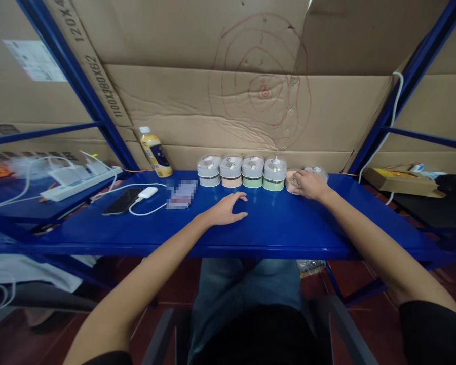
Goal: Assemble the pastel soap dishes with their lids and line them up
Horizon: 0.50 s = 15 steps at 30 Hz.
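My left hand (228, 209) rests on the blue shelf top (266, 228) with fingers spread and nothing in them. My right hand (309, 183) has its fingers curled over a small pink container (291, 178) at the right end of a row. The hand partly covers this container. Behind and right of those fingers lies a clear lid or second container (321, 172), partly hidden. Left of the pink container stand several small tubs with clear domed lids: a white one (209, 171), a peach one (231, 171), a green one (253, 171) and another green one (274, 174).
A yellow bottle (155, 152) stands at the back left. Before it lie a black phone (121, 202), a white charger (148, 192) with cable and a blurred-out packet (181, 194). Blue posts flank the shelf. Cardboard (197, 101) backs it; an open box (405, 181) sits far right.
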Available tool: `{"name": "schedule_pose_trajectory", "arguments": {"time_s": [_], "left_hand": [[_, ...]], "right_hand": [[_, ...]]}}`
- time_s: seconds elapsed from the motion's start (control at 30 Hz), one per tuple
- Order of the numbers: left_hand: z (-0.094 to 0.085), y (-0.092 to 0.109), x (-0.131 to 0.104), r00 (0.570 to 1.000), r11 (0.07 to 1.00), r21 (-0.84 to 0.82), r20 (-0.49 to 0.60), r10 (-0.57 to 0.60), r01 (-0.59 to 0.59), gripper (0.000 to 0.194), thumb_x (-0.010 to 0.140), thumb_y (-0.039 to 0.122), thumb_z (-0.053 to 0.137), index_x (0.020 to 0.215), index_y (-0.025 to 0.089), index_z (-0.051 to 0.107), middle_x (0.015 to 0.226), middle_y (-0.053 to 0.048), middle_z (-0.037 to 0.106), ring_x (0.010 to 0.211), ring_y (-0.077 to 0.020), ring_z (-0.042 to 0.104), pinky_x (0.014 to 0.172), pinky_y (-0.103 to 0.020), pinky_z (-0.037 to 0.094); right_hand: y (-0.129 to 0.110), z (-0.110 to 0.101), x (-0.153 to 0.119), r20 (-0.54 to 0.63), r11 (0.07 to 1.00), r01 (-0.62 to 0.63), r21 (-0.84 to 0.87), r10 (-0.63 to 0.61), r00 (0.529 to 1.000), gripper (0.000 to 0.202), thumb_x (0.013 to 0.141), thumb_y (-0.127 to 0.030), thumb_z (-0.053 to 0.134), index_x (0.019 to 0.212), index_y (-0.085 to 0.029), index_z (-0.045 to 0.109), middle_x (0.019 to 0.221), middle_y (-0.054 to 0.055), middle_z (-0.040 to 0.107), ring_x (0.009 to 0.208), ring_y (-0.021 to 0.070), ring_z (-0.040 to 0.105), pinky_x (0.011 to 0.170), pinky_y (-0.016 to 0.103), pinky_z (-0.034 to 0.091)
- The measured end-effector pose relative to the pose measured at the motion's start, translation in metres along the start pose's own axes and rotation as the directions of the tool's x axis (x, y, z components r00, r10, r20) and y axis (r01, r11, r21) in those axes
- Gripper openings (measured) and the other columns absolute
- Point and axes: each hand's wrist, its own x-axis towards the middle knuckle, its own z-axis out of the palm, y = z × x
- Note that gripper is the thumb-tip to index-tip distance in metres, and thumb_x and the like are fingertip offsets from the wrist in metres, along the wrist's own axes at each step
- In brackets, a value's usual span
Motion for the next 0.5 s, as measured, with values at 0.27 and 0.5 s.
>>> {"name": "schedule_pose_trajectory", "arguments": {"time_s": [0.27, 0.5], "left_hand": [[0.0, 0.0, 0.0, 1.0, 1.0, -0.002, 0.016, -0.014, 0.014, 0.061, 0.093, 0.051, 0.071, 0.143, 0.019, 0.056, 0.148, -0.018, 0.066, 0.141, -0.0371, 0.061, 0.119, -0.058, 0.049], [0.0, -0.001, 0.001, 1.0, 1.0, 0.002, 0.003, -0.005, 0.005, 0.06, 0.092, 0.05, 0.073, 0.142, 0.02, 0.058, 0.146, -0.017, 0.067, 0.14, -0.0366, 0.062, 0.12, -0.056, 0.049]], "right_hand": [[-0.008, 0.002, 0.017, -0.123, 0.985, -0.172, -0.005, 0.17, 0.978, 0.056, 0.096, -0.046, 0.068, 0.142, -0.013, 0.063, 0.143, 0.026, 0.065, 0.133, 0.0443, 0.06, 0.111, 0.058, 0.047], [-0.053, -0.022, 0.028, -0.172, 0.989, -0.023, 0.144, 0.048, 0.984, 0.109, 0.083, -0.057, 0.085, 0.171, -0.022, 0.031, 0.174, 0.027, 0.031, 0.149, 0.0528, 0.048, 0.115, 0.067, 0.047]]}}
